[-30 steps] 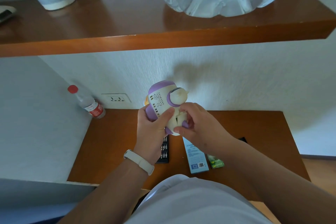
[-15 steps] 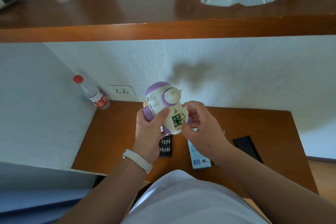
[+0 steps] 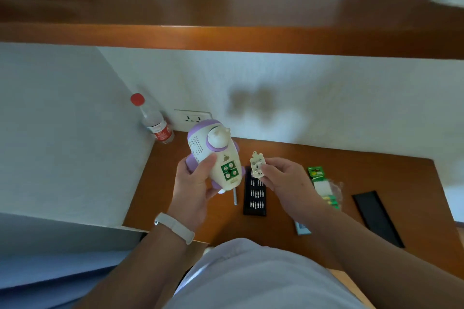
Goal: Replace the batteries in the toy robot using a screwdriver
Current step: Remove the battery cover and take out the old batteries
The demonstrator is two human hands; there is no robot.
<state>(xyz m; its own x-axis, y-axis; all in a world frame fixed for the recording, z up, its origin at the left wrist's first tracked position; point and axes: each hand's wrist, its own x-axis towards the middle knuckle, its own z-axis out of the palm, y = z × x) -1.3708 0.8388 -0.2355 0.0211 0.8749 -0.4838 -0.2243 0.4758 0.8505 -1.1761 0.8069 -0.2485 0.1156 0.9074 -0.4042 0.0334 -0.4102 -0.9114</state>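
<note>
Now, a long shelf (image 3: 226, 37) spans twelve o'clock of the view, and the wooden desk (image 3: 339, 170) fills the lower middle. Above the desk the left hand (image 3: 193, 188) grips the toy robot (image 3: 216, 153), fingers curled round its back and the thumb laid across the front. The toy is held in the air, its head tilted toward eleven o'clock. At three o'clock of the toy the right hand (image 3: 286, 178) pinches the battery cover (image 3: 257, 164) between thumb and fingertips, just beside the toy but apart from it.

On the desk the black bit case (image 3: 254, 206) lies at five o'clock of the toy, and the pack of new batteries (image 3: 316, 173) at four o'clock, past the right hand. The old cells (image 3: 229, 169) sit in the open bay, four round ends in a green square. The screwdriver (image 3: 235, 197) shows at six o'clock, below the toy.

The step appears to be parting with the cover and emptying the bay. Set the cover down near the bit case, inner side up, so it is not mislaid; whether its screw stays in it I cannot tell. Keep the bay facing up, note which way each cell points, then tip them out into the free palm.
</note>
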